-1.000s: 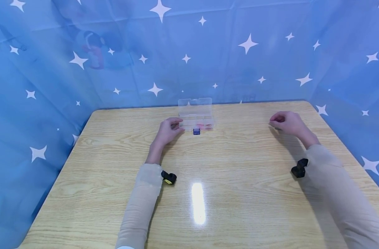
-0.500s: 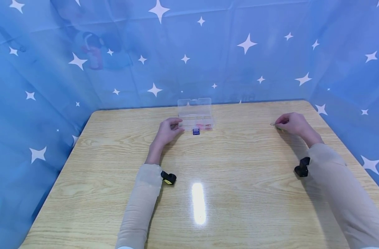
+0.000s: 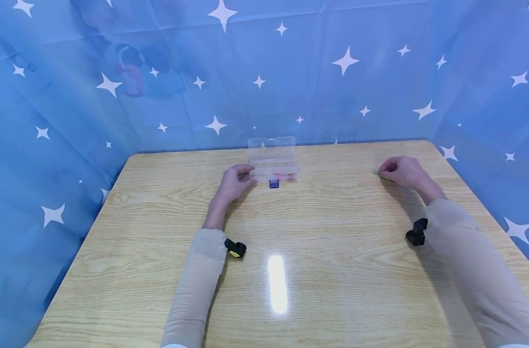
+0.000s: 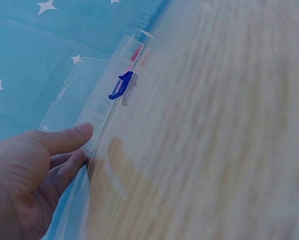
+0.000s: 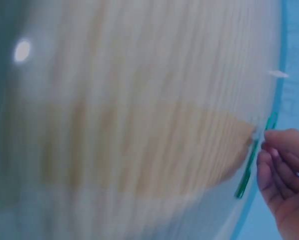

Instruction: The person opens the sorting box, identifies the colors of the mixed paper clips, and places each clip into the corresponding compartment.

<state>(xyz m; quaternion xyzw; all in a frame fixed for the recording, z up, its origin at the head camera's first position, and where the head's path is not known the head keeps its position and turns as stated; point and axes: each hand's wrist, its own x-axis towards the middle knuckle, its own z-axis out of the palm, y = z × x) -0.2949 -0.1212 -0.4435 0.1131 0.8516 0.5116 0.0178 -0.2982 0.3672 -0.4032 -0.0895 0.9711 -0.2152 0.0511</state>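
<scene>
A clear plastic box (image 3: 264, 175) with its lid raised stands at the back of the table. Thumb and fingers of my left hand (image 3: 235, 183) hold its left end; in the left wrist view, the thumb of that left hand (image 4: 34, 170) lies over the box corner. At the box's front is a small dark blue clasp-like piece (image 4: 121, 86). Pink-red pieces (image 3: 285, 177) lie in its right part. Far to the right, my right hand (image 3: 401, 171) pinches a slim green thing (image 5: 247, 172), which sticks out on both sides of the fingertips, close over the table.
The wooden table (image 3: 316, 232) ends at the back against a blue curtain (image 3: 290, 72) with white stars. Black wrist cameras sit on both sleeves, the left camera (image 3: 235, 248) and the right camera (image 3: 416, 232). A lamp reflection shines on the table front.
My right hand shifted slightly right, then back left. The green thing has come into view at its fingertips. My left hand and the box stay in place.
</scene>
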